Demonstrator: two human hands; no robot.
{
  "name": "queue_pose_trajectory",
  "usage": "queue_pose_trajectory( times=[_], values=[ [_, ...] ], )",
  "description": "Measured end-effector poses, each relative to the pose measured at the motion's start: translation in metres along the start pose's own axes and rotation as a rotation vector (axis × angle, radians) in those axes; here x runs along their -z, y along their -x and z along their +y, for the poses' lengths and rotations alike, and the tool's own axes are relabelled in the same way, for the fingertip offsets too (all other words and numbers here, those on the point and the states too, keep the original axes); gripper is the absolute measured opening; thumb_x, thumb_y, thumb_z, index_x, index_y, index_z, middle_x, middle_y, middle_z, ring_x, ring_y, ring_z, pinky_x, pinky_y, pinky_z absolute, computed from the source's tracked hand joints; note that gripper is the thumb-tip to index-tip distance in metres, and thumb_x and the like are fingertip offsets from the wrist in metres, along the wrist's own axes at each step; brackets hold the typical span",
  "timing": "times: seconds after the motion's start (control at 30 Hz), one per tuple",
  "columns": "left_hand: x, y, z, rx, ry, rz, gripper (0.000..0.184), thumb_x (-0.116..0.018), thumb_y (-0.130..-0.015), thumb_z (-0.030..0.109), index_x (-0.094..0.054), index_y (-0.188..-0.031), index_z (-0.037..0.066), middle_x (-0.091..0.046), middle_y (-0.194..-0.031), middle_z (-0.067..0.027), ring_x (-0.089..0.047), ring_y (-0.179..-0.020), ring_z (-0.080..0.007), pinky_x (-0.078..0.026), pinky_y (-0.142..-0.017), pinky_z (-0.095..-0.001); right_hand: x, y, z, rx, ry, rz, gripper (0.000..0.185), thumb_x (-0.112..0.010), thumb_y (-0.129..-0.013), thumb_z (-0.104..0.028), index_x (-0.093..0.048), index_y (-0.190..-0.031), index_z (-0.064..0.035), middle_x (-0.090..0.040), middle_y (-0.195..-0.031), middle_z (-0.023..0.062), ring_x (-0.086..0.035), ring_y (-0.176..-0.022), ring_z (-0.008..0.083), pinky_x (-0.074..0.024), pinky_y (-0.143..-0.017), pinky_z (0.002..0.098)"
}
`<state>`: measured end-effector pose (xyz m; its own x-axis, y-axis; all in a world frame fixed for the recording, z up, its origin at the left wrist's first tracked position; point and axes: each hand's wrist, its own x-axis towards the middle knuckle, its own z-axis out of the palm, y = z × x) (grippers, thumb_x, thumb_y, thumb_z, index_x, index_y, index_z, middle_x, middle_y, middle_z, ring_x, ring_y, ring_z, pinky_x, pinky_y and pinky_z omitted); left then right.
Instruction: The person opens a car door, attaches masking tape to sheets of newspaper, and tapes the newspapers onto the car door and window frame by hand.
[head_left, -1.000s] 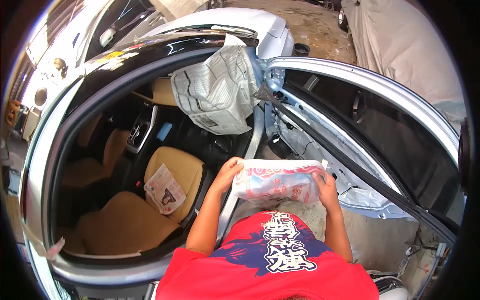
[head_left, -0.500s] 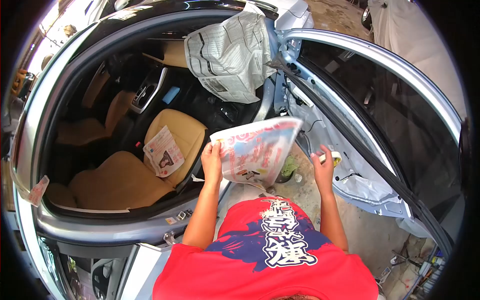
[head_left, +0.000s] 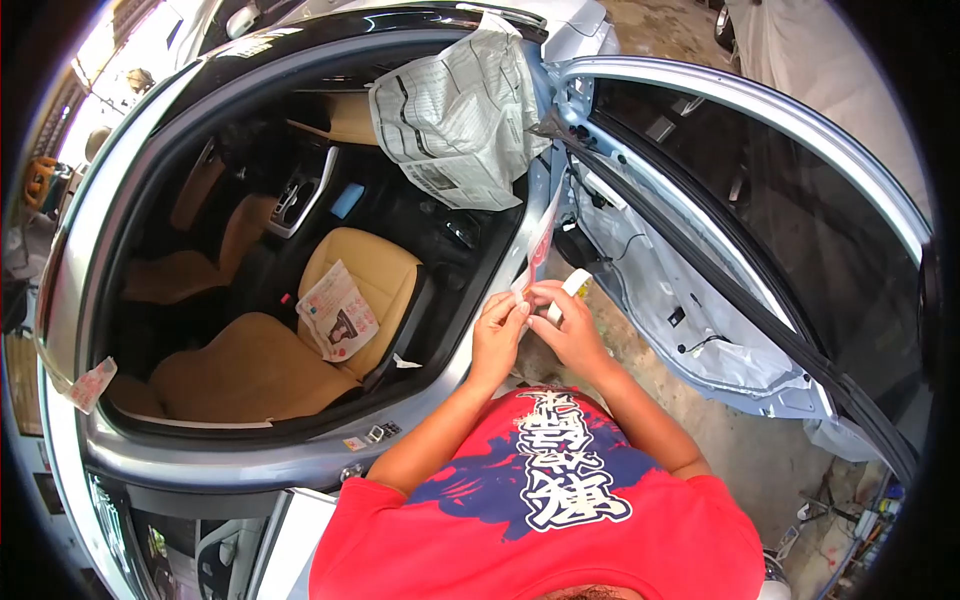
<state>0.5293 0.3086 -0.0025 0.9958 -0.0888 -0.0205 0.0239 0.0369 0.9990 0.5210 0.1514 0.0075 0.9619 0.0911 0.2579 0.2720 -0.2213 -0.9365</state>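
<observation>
My left hand (head_left: 498,338) is closed in a pinch on the edge of a printed newspaper sheet (head_left: 542,245), which now stands nearly edge-on to me. Close against it, my right hand (head_left: 572,335) is closed, with a roll of masking tape (head_left: 574,284) hooked on its fingers. The fingertips of both hands meet at the sheet's near edge; the exact hold there is partly hidden. Both hands are just outside the car's door opening.
An open car door (head_left: 690,330) with plastic lining stands to the right. Newspaper (head_left: 455,120) covers the front of the opening. Another printed sheet (head_left: 338,312) lies on the tan seat (head_left: 365,262). A paper scrap (head_left: 92,385) is on the left pillar.
My hands have come together at the sheet's edge, the right one moving left with the tape. The sheet has turned from facing me to nearly edge-on.
</observation>
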Motion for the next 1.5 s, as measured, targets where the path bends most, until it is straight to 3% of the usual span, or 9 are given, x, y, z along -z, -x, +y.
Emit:
queue_pose_trajectory(
  times=[0.27,0.47,0.6,1.0,1.27,1.3,1.37,1.47,1.5],
  values=[
    [0.029,-0.005,-0.015,0.041,-0.100,0.172,0.021,-0.050,-0.106,0.017,-0.063,-0.115,0.003,-0.065,-0.102,-0.0042,-0.061,-0.092,-0.0149,-0.049,-0.084,-0.0321,0.078,0.047,-0.071,0.247,0.115,0.180,0.035,-0.052,-0.095,0.013,-0.065,-0.125,-0.0002,-0.065,-0.127,0.0176,-0.066,-0.080,0.0161,-0.0553,-0.065,0.0266],
    [0.076,-0.032,-0.022,-0.097,-0.189,0.311,0.027,-0.048,-0.103,0.017,-0.060,-0.109,-0.007,-0.060,-0.105,-0.0121,-0.055,-0.099,-0.0234,-0.044,-0.096,-0.0381,0.268,0.146,-0.221,0.633,1.023,1.390,0.034,-0.043,-0.103,-0.009,-0.062,-0.125,0.0078,-0.069,-0.092,0.0144,-0.060,-0.105,0.0268,-0.0393,-0.112,0.0475],
    [0.070,-0.025,-0.020,-0.026,-0.048,0.112,0.023,-0.047,-0.106,0.020,-0.062,-0.104,0.003,-0.055,-0.087,0.0004,-0.048,-0.076,-0.0093,-0.040,-0.067,-0.0250,0.373,0.215,-0.329,0.524,1.660,1.664,0.031,-0.053,-0.107,-0.019,-0.070,-0.127,-0.0027,-0.063,-0.129,0.0181,-0.059,-0.120,0.0243,-0.0472,-0.101,0.0356],
    [0.038,0.054,-0.063,0.108,-0.250,-0.388,0.022,-0.056,-0.102,0.016,-0.068,-0.095,0.000,-0.056,-0.076,0.0023,-0.047,-0.066,-0.0053,-0.036,-0.055,-0.0244,0.515,0.322,-0.397,-0.236,1.391,1.274,0.041,-0.060,-0.103,-0.038,-0.070,-0.120,-0.0018,-0.073,-0.113,0.0143,-0.066,-0.106,0.0237,-0.0462,-0.097,0.0316],
    [0.044,0.076,-0.121,0.023,-0.452,-0.705,0.034,-0.053,-0.097,0.031,-0.068,-0.099,0.000,-0.070,-0.092,-0.0222,-0.067,-0.089,-0.0381,-0.051,-0.081,-0.0439,0.604,0.394,-0.382,-0.044,1.653,0.955,0.037,-0.051,-0.108,-0.022,-0.065,-0.136,-0.0030,-0.067,-0.135,0.0129,-0.060,-0.128,0.0243,-0.0420,-0.111,0.0337],
    [0.045,0.077,-0.134,0.067,-0.437,-0.747,0.034,-0.052,-0.097,0.030,-0.068,-0.098,0.000,-0.070,-0.093,-0.0224,-0.067,-0.089,-0.0392,-0.051,-0.081,-0.0447,0.580,0.400,-0.388,-0.108,2.316,0.719,0.037,-0.049,-0.108,-0.021,-0.065,-0.137,-0.0035,-0.066,-0.137,0.0122,-0.060,-0.129,0.0244,-0.0421,-0.111,0.0342],
    [0.047,0.092,-0.178,0.167,-0.524,-0.726,0.031,-0.052,-0.094,0.024,-0.071,-0.094,-0.001,-0.071,-0.095,-0.0223,-0.069,-0.090,-0.0395,-0.052,-0.081,-0.0449,0.534,0.399,-0.386,-0.042,1.635,1.045,0.039,-0.047,-0.108,-0.022,-0.065,-0.135,-0.0007,-0.067,-0.136,0.0130,-0.059,-0.129,0.0238,-0.0422,-0.111,0.0343],
    [0.047,0.113,-0.288,-0.552,-1.015,-1.192,0.026,-0.056,-0.087,0.019,-0.073,-0.090,-0.001,-0.072,-0.091,-0.0212,-0.069,-0.079,-0.0339,-0.053,-0.075,-0.0452,0.421,0.354,-0.400,0.101,1.651,0.993,0.037,-0.044,-0.110,-0.019,-0.066,-0.133,0.0012,-0.067,-0.133,0.0124,-0.061,-0.123,0.0231,-0.0437,-0.110,0.0347],
    [0.043,0.132,-0.291,-0.311,-1.019,-1.316,0.031,-0.056,-0.086,0.020,-0.076,-0.090,-0.004,-0.074,-0.104,-0.0229,-0.071,-0.092,-0.0401,-0.055,-0.082,-0.0501,0.386,0.340,-0.404,0.111,1.449,1.078,0.037,-0.042,-0.112,-0.018,-0.064,-0.135,0.0012,-0.065,-0.135,0.0121,-0.060,-0.124,0.0225,-0.0440,-0.110,0.0354]
  ],
)
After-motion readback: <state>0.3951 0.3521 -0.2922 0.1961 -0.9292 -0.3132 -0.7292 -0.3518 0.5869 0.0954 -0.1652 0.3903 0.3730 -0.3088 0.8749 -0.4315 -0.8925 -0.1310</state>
